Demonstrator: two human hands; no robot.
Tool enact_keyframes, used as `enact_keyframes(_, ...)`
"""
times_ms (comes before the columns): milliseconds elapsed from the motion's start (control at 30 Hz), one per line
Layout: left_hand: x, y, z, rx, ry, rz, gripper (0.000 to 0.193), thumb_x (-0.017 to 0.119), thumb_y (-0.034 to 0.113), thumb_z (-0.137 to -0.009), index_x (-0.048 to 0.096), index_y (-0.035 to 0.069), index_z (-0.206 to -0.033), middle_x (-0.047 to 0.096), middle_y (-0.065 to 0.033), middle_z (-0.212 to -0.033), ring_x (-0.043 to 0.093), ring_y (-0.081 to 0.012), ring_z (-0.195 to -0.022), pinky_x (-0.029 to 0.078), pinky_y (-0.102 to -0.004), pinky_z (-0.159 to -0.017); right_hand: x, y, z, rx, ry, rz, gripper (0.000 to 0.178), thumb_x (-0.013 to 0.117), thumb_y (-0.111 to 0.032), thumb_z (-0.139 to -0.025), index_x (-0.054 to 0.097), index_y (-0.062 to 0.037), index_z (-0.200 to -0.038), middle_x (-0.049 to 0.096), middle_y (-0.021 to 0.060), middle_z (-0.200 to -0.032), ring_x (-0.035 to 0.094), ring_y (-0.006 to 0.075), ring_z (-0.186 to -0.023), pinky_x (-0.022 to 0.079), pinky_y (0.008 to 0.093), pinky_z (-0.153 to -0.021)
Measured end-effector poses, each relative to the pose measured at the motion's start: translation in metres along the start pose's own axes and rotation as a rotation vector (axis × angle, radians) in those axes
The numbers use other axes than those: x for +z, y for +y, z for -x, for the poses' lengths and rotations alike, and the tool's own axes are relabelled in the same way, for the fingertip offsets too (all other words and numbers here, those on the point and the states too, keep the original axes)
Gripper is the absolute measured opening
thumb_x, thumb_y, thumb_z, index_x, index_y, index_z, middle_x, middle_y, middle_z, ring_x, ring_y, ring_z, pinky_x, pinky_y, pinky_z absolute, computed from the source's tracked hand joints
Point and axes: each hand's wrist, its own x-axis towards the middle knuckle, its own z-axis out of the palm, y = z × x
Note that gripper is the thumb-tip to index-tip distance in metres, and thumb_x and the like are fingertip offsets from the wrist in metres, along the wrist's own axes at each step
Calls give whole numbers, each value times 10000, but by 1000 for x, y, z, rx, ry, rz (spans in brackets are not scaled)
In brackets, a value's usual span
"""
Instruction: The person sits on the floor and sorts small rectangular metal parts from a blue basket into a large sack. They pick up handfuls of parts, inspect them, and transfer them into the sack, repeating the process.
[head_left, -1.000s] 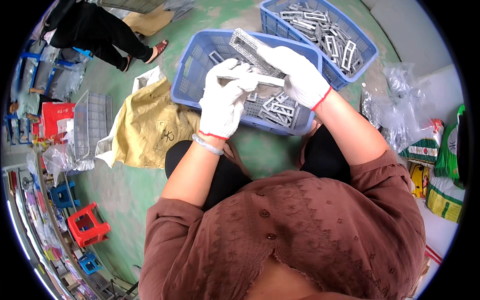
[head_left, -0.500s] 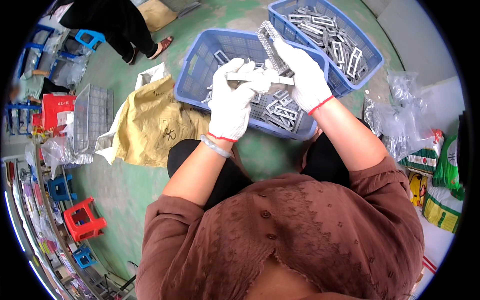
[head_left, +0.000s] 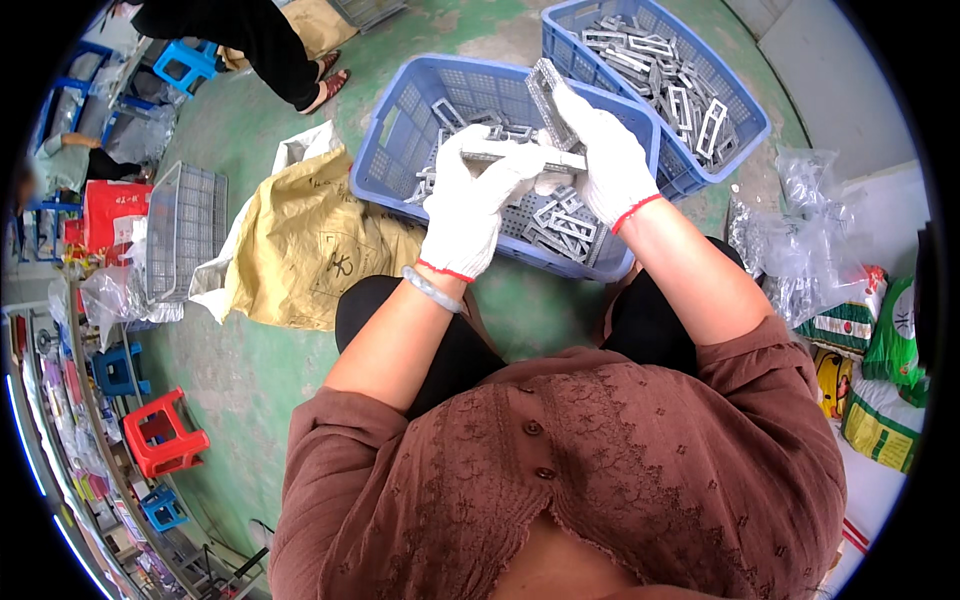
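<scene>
Both my hands wear white knitted gloves with red cuffs, above a blue plastic basket [head_left: 372, 160]. My left hand [head_left: 466, 205] is closed on a flat grey metal frame [head_left: 568, 161], which lies sideways between my hands. In my right hand [head_left: 612, 155] a second rectangular grey frame [head_left: 545, 92] stands tilted upward, gripped near its lower end. The right fingertips are partly hidden behind the pieces. Below them, loose grey frames [head_left: 565, 228] of the same kind lie in the basket.
Another blue basket [head_left: 752, 118], full of grey frames, adjoins at the far right. A yellow sack [head_left: 290, 250] lies left, beside a grey wire crate [head_left: 190, 235]. A red stool [head_left: 165, 435] stands lower left. A person's legs [head_left: 270, 50] are far left; plastic bags [head_left: 810, 240] lie right.
My left fingers and thumb have shifted along the sideways frame. The upright frame in my right hand has moved slightly down and right. The person at far left has shifted a foot.
</scene>
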Motion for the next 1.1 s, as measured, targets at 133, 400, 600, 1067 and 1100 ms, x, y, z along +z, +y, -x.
enact_keyframes(133,2,3,-4,-136,-29,156,539,702,89,-907,393,-4,-1339,582,-144,-1192,636,-245,-1059,551,-404,-921,1,-1,2,-86,69,75,297,687,-342,-943,664,-52,-1000,659,63,-841,636,168,-717,520,288,-653)
enact_keyframes(400,-1,1,-4,-77,-109,328,440,547,-62,-920,458,55,-1335,519,-210,-1347,551,-328,-1219,471,-435,-1041,2,-15,5,-85,-16,-133,308,682,-332,-951,645,-36,-1029,643,62,-851,632,178,-750,534,319,-672)
enact_keyframes(600,-2,4,-8,-101,-114,348,589,531,-137,-813,456,27,-1373,495,-219,-1389,522,-365,-1265,438,-463,-1090,4,-21,13,-32,-83,-316,274,675,-285,-960,642,-46,-1093,645,89,-963,652,209,-843,572,365,-740)
enact_keyframes(1067,-36,-2,-36,-362,176,430,317,419,-46,-824,528,-9,-1120,534,-201,-820,574,-317,-758,539,-512,-701,-6,-37,21,31,-443,-17,265,676,-221,-951,624,17,-1056,662,106,-885,681,198,-786,588,337,-705)
enact_keyframes(1100,-57,-14,-43,-344,146,398,320,421,-45,-822,527,-3,-1121,536,-199,-825,575,-309,-747,536,-490,-675,-4,-33,21,9,-353,-28,246,686,-177,-938,615,19,-1069,662,98,-877,678,187,-771,581,333,-695)
